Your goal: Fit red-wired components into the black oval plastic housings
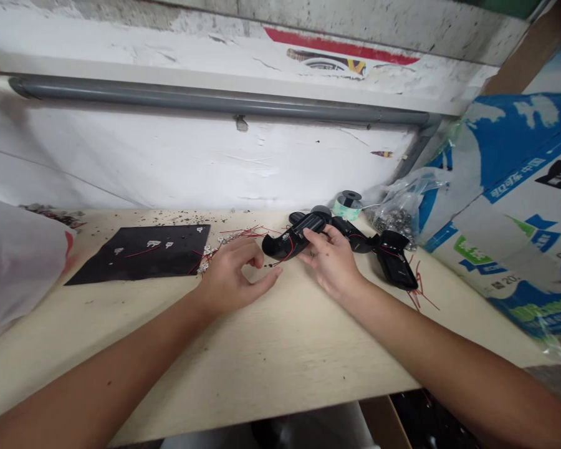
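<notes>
My right hand (330,257) grips a curved black plastic housing (292,238) with a thin red wire along it. It is held above the tabletop, thumb on top and fingers beneath. My left hand (243,271) is beside the housing's left end, fingers curled and thumb stretched out, with a gap between thumb and fingertips. I see nothing in that gap. More black plastic housings (395,262) with red wires lie behind and to the right of my right hand. Small metal pieces (206,259) and loose red wires (250,231) lie behind my left hand.
A black mat (143,254) with a few metal pieces lies on the left of the table (243,362). White plastic bag (19,255) at far left. A tape roll (348,204), a clear bag of small dark parts (393,221) and a blue-white box (518,206) stand at right.
</notes>
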`<state>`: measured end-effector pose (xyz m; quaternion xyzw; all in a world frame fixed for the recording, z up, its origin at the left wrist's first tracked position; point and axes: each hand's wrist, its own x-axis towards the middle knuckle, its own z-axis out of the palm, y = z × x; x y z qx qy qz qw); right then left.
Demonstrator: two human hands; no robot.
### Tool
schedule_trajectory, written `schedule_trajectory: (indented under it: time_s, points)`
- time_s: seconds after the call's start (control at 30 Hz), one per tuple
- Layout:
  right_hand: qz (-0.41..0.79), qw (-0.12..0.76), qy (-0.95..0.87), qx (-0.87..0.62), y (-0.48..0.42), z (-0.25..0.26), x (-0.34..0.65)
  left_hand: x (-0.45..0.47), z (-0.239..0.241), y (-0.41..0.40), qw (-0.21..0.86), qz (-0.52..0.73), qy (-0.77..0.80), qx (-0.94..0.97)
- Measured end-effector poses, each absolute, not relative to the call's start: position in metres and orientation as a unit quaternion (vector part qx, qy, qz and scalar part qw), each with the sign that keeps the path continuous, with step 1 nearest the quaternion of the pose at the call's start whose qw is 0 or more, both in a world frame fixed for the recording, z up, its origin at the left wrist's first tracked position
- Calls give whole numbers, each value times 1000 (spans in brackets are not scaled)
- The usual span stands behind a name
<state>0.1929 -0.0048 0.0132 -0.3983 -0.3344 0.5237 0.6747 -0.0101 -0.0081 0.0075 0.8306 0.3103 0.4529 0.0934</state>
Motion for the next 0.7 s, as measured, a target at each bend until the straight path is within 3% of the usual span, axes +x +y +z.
schedule_trajectory:
  time_s: [0.3,0.47,0.57,0.7]
  points:
    - [501,690,-335,-401,-6,14,194,-10,1,-1,24,351,332,875]
    - [473,686,-363,-417,-7,15,193,-5,9,-8,47,422,315,849]
    - [460,686,-372,-424,-7,15,193,-7,12,-8,68,484,368,791]
    - [465,693,-347,-429,-5,16,194,-14,12,-1,107,476,467,737]
